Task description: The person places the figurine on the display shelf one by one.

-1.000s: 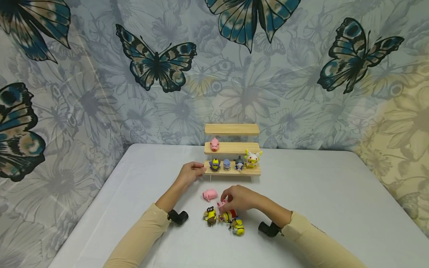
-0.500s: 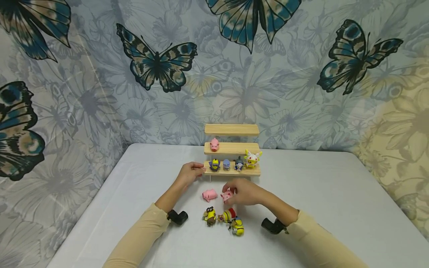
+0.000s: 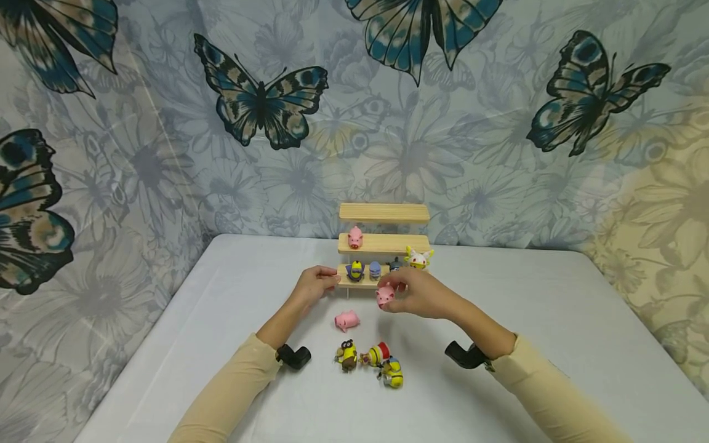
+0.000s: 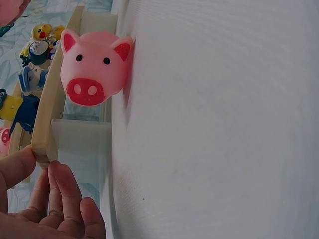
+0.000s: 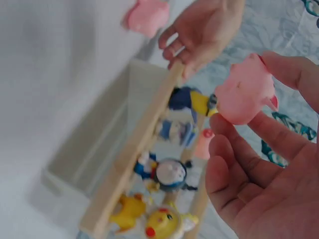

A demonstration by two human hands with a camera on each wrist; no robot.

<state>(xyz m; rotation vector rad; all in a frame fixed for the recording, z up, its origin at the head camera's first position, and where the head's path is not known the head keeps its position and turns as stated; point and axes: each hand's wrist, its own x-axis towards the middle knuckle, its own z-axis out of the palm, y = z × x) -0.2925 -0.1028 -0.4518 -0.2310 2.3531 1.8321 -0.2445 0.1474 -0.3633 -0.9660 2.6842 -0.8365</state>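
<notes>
Three pink pig figures: one (image 3: 355, 237) on the middle shelf, one (image 3: 347, 320) lying on the surface at frame centre, one (image 3: 384, 296) held just right of it. Three yellow figures (image 3: 348, 356) cluster in the lower centre. Four small figures (image 3: 375, 271) stand along the bottom shelf. One three-tier wooden stand (image 3: 384, 213). Two hands.

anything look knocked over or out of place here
Yes: the pink pig on the table lies on its side, and the minions in front look toppled in a heap. Figures on the shelf stand upright.
</notes>
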